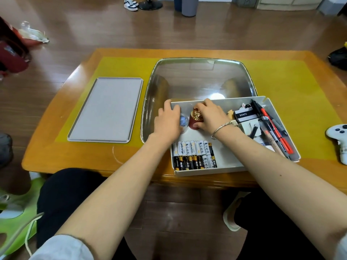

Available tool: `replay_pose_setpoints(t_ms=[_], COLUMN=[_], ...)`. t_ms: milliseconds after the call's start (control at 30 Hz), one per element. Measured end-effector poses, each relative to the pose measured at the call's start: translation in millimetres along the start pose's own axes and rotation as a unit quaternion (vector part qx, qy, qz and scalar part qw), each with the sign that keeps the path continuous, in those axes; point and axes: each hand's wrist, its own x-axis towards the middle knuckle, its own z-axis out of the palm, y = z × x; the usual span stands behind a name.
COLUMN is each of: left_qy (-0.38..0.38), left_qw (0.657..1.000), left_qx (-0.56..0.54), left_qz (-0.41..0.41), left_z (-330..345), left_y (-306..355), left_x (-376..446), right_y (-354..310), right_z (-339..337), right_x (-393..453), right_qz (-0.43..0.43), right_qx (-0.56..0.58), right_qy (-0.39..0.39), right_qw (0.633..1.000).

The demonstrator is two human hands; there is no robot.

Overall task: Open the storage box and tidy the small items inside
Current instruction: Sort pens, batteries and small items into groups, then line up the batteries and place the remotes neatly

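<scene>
The white storage box (pixel 223 102) lies open on the table, partly over a clear plastic tray (pixel 199 76). Its grey lid (pixel 107 109) rests flat to the left. My left hand (pixel 167 121) reaches into the box's far left corner and holds a small clear ball with blue inside (pixel 183 121). My right hand (pixel 211 116) grips a red bottle with a gold top (pixel 196 119) that stands beside the ball. Two rows of batteries (pixel 194 156) line the near left of the box. Pens and markers (pixel 272 128) and a black-and-white BENTE box (pixel 244 116) fill the right side.
A white game controller (pixel 339 136) lies at the table's right edge. A yellow mat (pixel 291 87) covers the wooden table. My knees are under the near edge. Shoes, a stand base and a red bag sit on the floor beyond.
</scene>
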Motion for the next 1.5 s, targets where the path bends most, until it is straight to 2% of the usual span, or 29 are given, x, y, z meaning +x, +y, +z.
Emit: replay_pose_setpoints(t_ms=[133, 267, 533, 700, 867, 1167, 1233, 1400, 1500], left_qy=[-0.021, -0.058, -0.082, -0.077, -0.081, -0.056, -0.046, -0.024, -0.006], left_qw=[0.996, 0.986, 0.987, 0.989, 0.99, 0.994, 0.994, 0.994, 0.994], left_qx=[-0.091, -0.144, -0.127, -0.119, -0.103, -0.076, -0.072, -0.068, -0.07], left_qz=[-0.012, -0.065, -0.06, -0.048, -0.045, -0.055, -0.063, -0.083, -0.084], left_z=[-2, -1, -3, -4, -2, 7, 8, 13, 15], left_y=[2, 1, -3, -8, -10, -6, -5, -3, -3], left_x=[-10, -29, -38, -32, -30, -40, -41, -43, -45], right_y=[0, 11, 17, 26, 53, 94, 88, 66, 59], right_z=[-1, -5, -17, -25, -40, -46, -44, -35, -32], right_x=[0, -9, -31, -60, -96, -136, -140, -134, -124], right_qz=[0.002, 0.002, 0.04, 0.062, 0.142, 0.269, 0.267, 0.314, 0.331], right_qx=[0.003, -0.009, -0.036, 0.002, 0.022, 0.037, 0.035, -0.044, -0.035], right_qy=[0.009, 0.029, 0.047, 0.052, 0.133, 0.17, 0.164, 0.081, 0.045], right_qw=[1.0, 1.0, 0.997, 0.997, 0.981, 0.947, 0.949, 0.945, 0.942])
